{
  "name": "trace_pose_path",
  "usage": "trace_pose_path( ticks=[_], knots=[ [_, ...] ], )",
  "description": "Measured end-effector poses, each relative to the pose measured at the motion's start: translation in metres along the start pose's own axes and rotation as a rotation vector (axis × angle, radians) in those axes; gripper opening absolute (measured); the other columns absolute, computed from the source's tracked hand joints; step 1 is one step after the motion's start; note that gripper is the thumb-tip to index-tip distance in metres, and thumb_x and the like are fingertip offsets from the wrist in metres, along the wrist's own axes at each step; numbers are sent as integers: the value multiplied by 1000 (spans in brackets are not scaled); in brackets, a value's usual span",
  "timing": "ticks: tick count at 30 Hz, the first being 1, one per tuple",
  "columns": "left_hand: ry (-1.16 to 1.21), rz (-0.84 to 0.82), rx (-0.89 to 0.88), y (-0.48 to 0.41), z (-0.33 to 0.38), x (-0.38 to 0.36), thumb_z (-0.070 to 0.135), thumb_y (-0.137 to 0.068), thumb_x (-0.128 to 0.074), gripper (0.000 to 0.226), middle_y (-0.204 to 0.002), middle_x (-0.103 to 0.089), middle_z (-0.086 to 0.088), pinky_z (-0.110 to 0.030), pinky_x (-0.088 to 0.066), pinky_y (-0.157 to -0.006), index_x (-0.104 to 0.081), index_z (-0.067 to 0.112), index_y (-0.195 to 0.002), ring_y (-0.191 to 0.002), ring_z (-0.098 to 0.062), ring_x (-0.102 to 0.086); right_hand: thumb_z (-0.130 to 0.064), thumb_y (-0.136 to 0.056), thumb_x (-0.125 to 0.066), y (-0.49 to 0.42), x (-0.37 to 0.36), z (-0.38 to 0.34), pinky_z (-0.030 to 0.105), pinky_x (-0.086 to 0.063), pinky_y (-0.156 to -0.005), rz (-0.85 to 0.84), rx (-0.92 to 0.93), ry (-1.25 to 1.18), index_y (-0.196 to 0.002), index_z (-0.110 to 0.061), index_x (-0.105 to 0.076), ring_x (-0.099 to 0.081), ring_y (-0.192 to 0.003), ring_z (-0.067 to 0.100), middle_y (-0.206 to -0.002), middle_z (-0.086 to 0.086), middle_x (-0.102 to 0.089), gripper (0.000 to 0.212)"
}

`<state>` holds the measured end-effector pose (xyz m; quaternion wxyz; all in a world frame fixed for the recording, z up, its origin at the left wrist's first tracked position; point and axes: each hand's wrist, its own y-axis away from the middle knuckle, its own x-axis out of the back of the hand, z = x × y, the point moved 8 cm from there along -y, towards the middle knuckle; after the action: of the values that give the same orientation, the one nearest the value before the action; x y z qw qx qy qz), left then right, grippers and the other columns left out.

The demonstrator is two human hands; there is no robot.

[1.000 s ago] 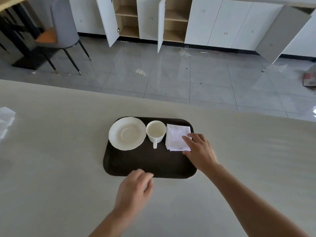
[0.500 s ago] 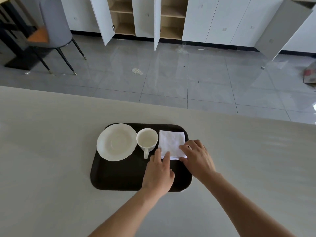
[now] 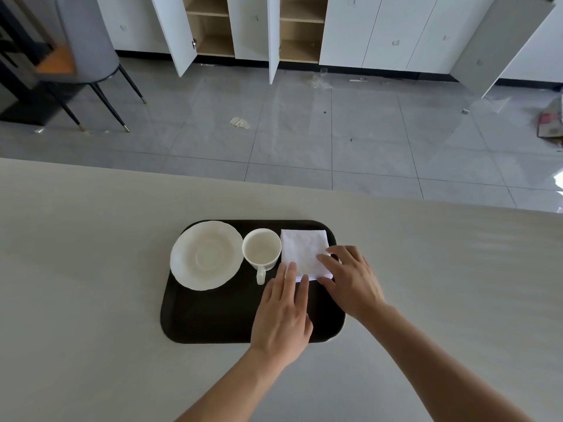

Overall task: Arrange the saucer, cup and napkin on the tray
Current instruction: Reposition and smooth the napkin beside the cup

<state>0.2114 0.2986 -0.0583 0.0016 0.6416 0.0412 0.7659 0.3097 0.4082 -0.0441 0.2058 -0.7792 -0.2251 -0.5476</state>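
A dark brown tray (image 3: 213,318) lies on the pale table. On its far left sits a white saucer (image 3: 206,254). Beside it stands an empty white cup (image 3: 261,248), handle pointing toward me. A folded white napkin (image 3: 303,251) lies flat at the tray's far right. My left hand (image 3: 281,312) lies flat over the tray, its fingertips touching the napkin's near edge. My right hand (image 3: 350,278) rests with its fingers spread on the napkin's near right corner. Neither hand grips anything.
The table (image 3: 76,269) stretches wide to both sides; its far edge runs just beyond the tray. Beyond lies a grey tiled floor with a chair (image 3: 82,53) at the far left and white cabinets (image 3: 365,28), some doors open.
My left hand has moved from the tray's near edge up to the napkin's near edge. My right hand has stayed on the napkin's corner. The napkin now lies squarer.
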Motion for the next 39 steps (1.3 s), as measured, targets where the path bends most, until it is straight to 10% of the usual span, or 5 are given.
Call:
trace_pose_path(
  ticks=[4,10,39],
  knots=[
    [-55,-3,-19,-4,1,0,38,-86,-57,66,-154,-35,-26,-49,-35,-114,-45,7,-143,-146,-38,-31,-44,-91,-60,-11,-11,-4,39,-22,-120,-114,36,22,-155,-23,-29,-18,-151,21,-164,-5,-23,74],
    [-72,-21,-22,-6,-2,-6,43,-92,-48,71,-158,-29,-24,-48,-26,-120,-32,6,-151,-149,-35,-24,-53,-99,-30,-27,-35,0,41,1,-125,-303,71,167,-158,-25,-8,10,-152,11,-167,-7,4,69],
    [-51,-89,-57,-5,-8,-23,45,-97,-31,77,-165,7,-18,-46,-3,-124,-1,5,-156,-153,-29,6,-41,-100,-38,-65,-57,-40,46,-5,-125,-364,367,262,-158,-28,-6,5,-153,18,-167,-13,0,67]
  ],
)
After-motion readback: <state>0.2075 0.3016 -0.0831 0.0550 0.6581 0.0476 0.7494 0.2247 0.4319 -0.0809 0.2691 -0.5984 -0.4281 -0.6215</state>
